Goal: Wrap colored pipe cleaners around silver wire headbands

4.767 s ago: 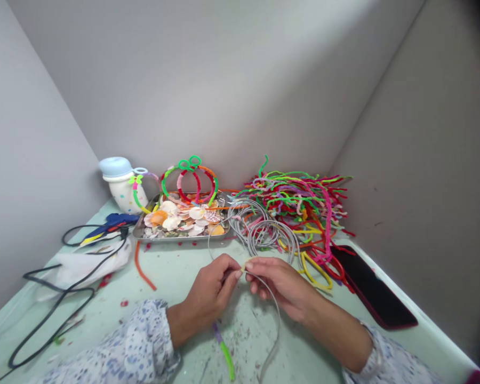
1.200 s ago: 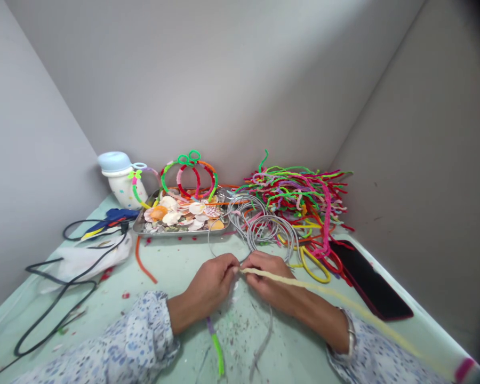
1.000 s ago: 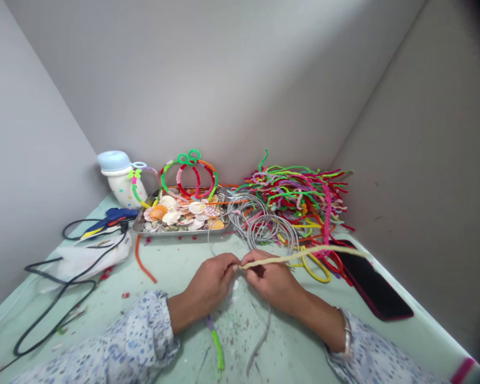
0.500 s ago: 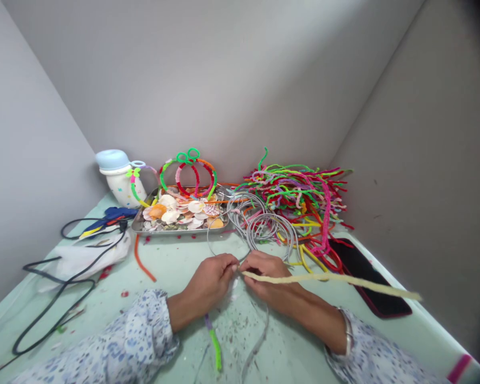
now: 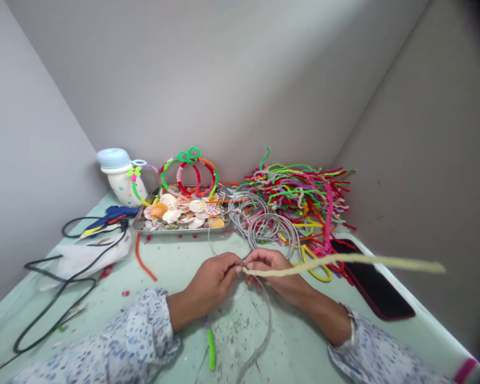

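Note:
Close together over the middle of the table, both hands pinch at the near end of a pale yellow pipe cleaner [image 5: 368, 260]. My left hand [image 5: 212, 280] is closed, thumb against forefinger, on that end. My right hand [image 5: 270, 266] is closed beside it, its fingertips at the same spot. The pipe cleaner's long free part stretches right, over my right forearm. A grey wire [image 5: 269, 320] passes by the fingertips and curves down to the table's front; how the two join is hidden by the fingers. Below my left hand hangs or lies a green and purple pipe cleaner piece [image 5: 212, 349].
Behind the hands are grey wire coils [image 5: 274, 234], a metal tray [image 5: 176, 231] of seashells with pipe-cleaner rings, and a heap of coloured pipe cleaners [image 5: 296, 186]. A phone [image 5: 378, 288] lies right. Left are a white bottle [image 5: 124, 184], blue-handled pliers [image 5: 118, 214] and a black cable [image 5: 36, 325].
The yellow pipe cleaner's free end has swung up and farther right. My right hand has shifted slightly, and the grey wire now shows up to the fingertips.

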Tool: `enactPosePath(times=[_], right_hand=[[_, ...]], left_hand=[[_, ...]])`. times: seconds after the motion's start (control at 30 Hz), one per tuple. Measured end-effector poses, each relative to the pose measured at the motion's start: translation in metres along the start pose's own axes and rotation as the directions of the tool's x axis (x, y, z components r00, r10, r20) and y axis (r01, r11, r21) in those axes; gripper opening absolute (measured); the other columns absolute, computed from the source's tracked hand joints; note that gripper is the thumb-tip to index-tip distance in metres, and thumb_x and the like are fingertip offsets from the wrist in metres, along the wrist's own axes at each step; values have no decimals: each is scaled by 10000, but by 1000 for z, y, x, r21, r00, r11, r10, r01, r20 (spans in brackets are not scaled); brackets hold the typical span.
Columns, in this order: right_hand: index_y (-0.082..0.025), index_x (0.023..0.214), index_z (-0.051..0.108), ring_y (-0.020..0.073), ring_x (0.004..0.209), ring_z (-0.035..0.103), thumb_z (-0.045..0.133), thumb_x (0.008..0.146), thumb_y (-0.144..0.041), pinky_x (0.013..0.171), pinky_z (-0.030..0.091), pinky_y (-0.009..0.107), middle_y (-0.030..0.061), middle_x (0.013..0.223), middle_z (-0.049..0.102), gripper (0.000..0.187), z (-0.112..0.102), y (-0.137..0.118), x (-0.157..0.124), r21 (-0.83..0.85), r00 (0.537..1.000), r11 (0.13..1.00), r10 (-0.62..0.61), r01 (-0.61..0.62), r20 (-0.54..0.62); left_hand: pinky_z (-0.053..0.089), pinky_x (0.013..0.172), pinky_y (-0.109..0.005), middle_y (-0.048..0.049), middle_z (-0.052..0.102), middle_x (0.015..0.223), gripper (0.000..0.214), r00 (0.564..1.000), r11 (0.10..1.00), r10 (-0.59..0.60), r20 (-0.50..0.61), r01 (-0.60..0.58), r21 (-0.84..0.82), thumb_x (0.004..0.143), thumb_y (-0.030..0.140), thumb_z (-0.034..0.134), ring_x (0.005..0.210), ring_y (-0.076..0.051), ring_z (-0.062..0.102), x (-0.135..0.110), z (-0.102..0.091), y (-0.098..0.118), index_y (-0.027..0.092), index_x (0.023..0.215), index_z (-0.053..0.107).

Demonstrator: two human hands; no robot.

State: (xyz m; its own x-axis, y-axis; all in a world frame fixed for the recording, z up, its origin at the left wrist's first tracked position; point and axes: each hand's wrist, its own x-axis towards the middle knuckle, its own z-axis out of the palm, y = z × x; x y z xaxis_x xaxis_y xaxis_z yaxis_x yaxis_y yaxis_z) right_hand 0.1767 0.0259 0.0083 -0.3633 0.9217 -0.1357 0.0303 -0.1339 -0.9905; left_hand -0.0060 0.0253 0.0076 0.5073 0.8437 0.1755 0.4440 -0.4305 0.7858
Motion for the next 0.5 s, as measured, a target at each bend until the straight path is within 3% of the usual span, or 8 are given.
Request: enactPosePath(times=[0.5], right_hand=[[-165, 771, 602, 88, 483, 529, 638, 750, -262, 480, 404, 204, -44, 587, 594, 105, -2, 2, 1, -113, 1000, 994, -2, 1, -5]], left_hand=[[423, 708, -248, -32, 653, 837, 229, 1000, 997, 6, 9, -7, 72, 910, 186, 423, 768, -163, 580, -2, 1, -1, 166, 918, 652]])
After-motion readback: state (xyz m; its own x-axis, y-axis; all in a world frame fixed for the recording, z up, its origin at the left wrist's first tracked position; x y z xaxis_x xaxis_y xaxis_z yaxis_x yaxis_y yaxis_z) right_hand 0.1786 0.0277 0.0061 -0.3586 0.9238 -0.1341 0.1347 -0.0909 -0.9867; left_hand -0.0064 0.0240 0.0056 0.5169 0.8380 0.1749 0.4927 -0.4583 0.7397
